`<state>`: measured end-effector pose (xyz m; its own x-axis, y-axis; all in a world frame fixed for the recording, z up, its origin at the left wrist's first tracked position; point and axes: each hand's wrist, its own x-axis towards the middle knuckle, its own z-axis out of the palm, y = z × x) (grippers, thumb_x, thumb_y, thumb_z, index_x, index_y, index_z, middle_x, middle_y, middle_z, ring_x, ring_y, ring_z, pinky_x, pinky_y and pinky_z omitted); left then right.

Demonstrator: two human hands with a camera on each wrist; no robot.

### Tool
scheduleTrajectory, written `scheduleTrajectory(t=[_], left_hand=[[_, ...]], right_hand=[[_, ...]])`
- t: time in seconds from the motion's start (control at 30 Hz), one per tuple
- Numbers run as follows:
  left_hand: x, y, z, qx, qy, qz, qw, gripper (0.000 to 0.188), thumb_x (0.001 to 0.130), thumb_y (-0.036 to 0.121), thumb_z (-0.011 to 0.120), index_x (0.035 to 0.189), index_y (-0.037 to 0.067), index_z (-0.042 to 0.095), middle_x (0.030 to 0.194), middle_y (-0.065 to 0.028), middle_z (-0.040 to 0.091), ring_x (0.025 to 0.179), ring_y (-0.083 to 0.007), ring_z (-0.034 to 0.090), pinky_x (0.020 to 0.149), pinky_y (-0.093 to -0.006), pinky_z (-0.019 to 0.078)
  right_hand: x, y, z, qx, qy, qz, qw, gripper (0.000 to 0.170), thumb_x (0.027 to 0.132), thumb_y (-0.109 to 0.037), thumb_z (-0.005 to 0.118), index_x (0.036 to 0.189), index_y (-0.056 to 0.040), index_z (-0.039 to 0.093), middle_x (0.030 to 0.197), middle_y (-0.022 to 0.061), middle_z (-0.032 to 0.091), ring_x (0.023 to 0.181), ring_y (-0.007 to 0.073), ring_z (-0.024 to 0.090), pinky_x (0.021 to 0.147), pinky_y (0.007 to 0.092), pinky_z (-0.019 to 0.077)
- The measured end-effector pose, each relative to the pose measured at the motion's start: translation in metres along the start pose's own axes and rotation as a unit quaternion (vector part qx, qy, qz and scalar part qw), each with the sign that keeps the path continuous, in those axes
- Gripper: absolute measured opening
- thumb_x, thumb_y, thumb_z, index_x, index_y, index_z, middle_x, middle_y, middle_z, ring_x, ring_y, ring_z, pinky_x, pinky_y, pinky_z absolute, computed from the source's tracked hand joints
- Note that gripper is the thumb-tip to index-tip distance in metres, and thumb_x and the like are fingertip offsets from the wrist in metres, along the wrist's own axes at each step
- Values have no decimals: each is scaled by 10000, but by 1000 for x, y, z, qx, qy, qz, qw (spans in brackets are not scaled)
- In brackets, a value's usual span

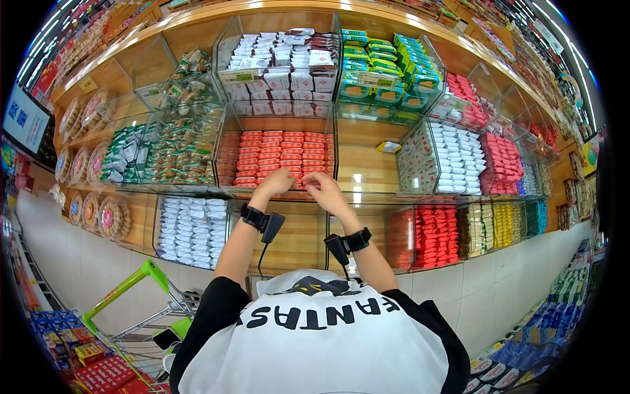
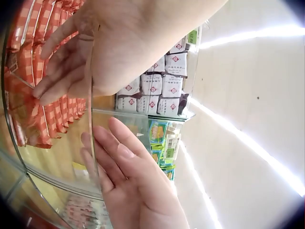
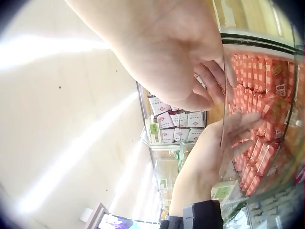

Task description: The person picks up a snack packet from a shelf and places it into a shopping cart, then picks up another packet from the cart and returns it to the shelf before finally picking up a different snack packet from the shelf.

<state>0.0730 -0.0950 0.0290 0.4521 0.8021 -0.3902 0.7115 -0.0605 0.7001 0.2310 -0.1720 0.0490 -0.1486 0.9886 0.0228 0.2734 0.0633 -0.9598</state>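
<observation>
Rows of red checked snack packets (image 1: 282, 148) fill a clear-walled bin in the middle of the shelf. My left hand (image 1: 279, 182) reaches over the bin's front glass panel (image 2: 90, 90). In the left wrist view, the fingers (image 2: 66, 78) of that hand extend loosely over the nearest packets, fingertips right at their wrappers. To its right, my right hand (image 1: 323, 190) hangs over the panel's top edge with fingers loosely bent. Nothing shows in its grasp in the right wrist view, where the left hand (image 3: 205, 152) lies lower, among the red packets (image 3: 257, 138).
White packets (image 1: 282, 82) and green packets (image 1: 377, 62) fill the upper bins. White-wrapped packets (image 1: 456, 157) stand to the right, brown and green snacks (image 1: 184, 151) to the left. A green-handled shopping cart (image 1: 125, 289) stands at the lower left.
</observation>
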Motion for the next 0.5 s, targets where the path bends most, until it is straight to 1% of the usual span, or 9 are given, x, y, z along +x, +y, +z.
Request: scheduleTrajectory(t=[0.1,0.17,0.2,0.27,0.3,0.37,0.4,0.47,0.5], left_hand=[[-6,9,-4,-23,-6,1,1000,306,806,223,458,740,-3,653,632,-142,605,493,-233,554,461,-351,460],[-14,18,-9,-18,1,-5,1000,300,816,219,456,751,6,657,680,-130,622,543,-213,571,526,-340,468],[-17,20,-10,-18,1,-5,1000,300,816,219,456,751,6,657,680,-130,622,543,-213,571,526,-340,468],[-22,21,-12,-81,18,61,995,295,828,218,456,774,10,657,709,-121,629,619,-190,584,609,-318,459],[-23,21,-13,-81,18,60,995,295,828,218,456,774,10,657,709,-121,629,619,-190,584,609,-318,459],[-24,20,-15,-116,18,103,988,296,848,229,439,816,26,652,596,-23,528,472,-112,434,443,-285,435],[-22,16,-14,-116,19,103,988,296,848,229,439,816,26,652,596,-23,528,472,-112,434,443,-285,435],[-16,6,-11,-149,14,177,973,283,852,201,435,816,16,646,657,-28,576,578,-107,470,577,-268,429],[-16,6,-13,-149,15,177,973,283,852,201,435,816,16,646,657,-28,576,578,-107,470,577,-268,429]], right_hand=[[1,1,0,-41,-1,8,999,214,779,-16,495,987,8,539,964,107,543,888,181,561,795,285,452],[1,5,1,-50,4,9,999,232,784,-33,498,1009,9,531,985,116,535,891,200,560,798,288,453],[1,6,1,-50,4,9,999,232,784,-33,498,1009,9,531,985,116,535,891,200,560,798,288,453],[1,7,3,-105,28,-29,994,258,773,-56,516,1021,10,522,994,133,535,899,248,555,795,312,446],[0,5,3,-104,28,-28,994,258,773,-56,516,1021,10,522,994,133,535,899,248,555,795,312,446],[-1,-1,4,-125,39,-51,990,275,731,-65,521,995,10,517,948,179,540,929,328,496,812,366,401],[-1,-3,4,-125,38,-51,990,275,731,-65,521,995,10,517,948,179,540,929,328,496,812,366,401],[-1,-6,5,-150,41,-29,987,291,723,-66,525,1000,21,505,977,190,530,953,330,482,832,377,388],[0,-3,7,-150,40,-30,987,291,723,-66,525,1000,21,505,977,190,530,953,330,482,832,377,388]])
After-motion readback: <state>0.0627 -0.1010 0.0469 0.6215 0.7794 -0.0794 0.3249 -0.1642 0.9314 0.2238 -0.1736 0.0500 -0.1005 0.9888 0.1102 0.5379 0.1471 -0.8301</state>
